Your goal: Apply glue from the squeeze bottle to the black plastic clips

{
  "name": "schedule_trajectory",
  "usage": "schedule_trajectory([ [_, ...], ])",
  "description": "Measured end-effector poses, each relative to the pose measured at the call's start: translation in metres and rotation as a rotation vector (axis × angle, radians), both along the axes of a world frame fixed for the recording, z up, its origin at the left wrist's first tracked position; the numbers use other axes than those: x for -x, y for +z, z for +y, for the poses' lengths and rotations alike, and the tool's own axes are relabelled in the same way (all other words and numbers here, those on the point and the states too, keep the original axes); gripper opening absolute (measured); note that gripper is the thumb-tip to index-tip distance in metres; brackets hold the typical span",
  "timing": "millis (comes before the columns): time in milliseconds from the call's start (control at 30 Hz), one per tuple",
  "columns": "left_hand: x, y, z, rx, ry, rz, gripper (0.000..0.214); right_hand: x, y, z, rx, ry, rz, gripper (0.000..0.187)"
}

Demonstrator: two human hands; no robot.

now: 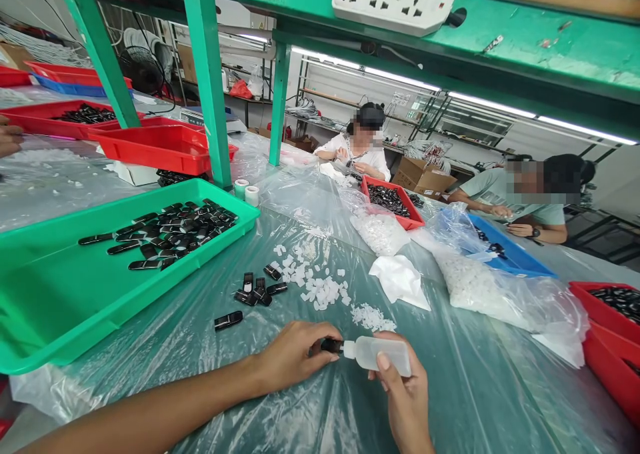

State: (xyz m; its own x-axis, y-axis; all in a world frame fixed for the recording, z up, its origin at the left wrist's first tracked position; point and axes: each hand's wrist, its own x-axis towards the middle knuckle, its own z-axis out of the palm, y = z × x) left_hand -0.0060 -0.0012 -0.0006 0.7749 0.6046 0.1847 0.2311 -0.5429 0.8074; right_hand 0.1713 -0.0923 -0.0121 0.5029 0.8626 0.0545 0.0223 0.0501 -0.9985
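Gripping a small black glossy oblong piece (330, 345) between thumb and fingers, your left hand (295, 357) sits low over the near side of the green tabletop (480, 407), which is covered in clear plastic sheeting. Your right hand (406, 391) is wrapped around a frosted, translucent plastic squeeze bottle (385, 355), tilted on its side so its nozzle points left, right at the end of the black piece (whether the two actually touch, you cannot tell from here).

Just beyond your hands lies a small heap of fine white bits (373, 319), and behind it a looser scatter of larger translucent white pieces (323, 291). To the left of those, a small cluster of black oblong pieces (260, 292) rests on the sheeting, with one lone black piece (229, 321) nearer you.

Further left, your large green rectangular plastic tray (60, 287) holds a pile of similar black pieces (187, 231) toward its far end. Ahead to the right are a crumpled white tissue (400, 281) and a clear plastic bag of white pieces (475, 284). Across the tabletop, two people sit, bent over their own handwork.
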Motion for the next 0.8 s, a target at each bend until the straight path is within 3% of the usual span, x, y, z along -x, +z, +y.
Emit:
schedule_trajectory([
  [200, -0.001, -0.001, 0.000, 0.006, 0.000, -0.024, 0.020, 0.010, 0.009, -0.002, -0.038, -0.113, -0.068, 0.035],
  [533, 0.000, 0.003, -0.001, 0.033, -0.013, -0.026, 0.020, 0.014, 0.017, -0.005, 0.017, -0.077, -0.079, 0.037],
  [800, 0.000, 0.002, -0.001, 0.011, -0.003, -0.035, 0.017, 0.016, 0.016, -0.006, -0.002, -0.143, -0.154, 0.036],
])
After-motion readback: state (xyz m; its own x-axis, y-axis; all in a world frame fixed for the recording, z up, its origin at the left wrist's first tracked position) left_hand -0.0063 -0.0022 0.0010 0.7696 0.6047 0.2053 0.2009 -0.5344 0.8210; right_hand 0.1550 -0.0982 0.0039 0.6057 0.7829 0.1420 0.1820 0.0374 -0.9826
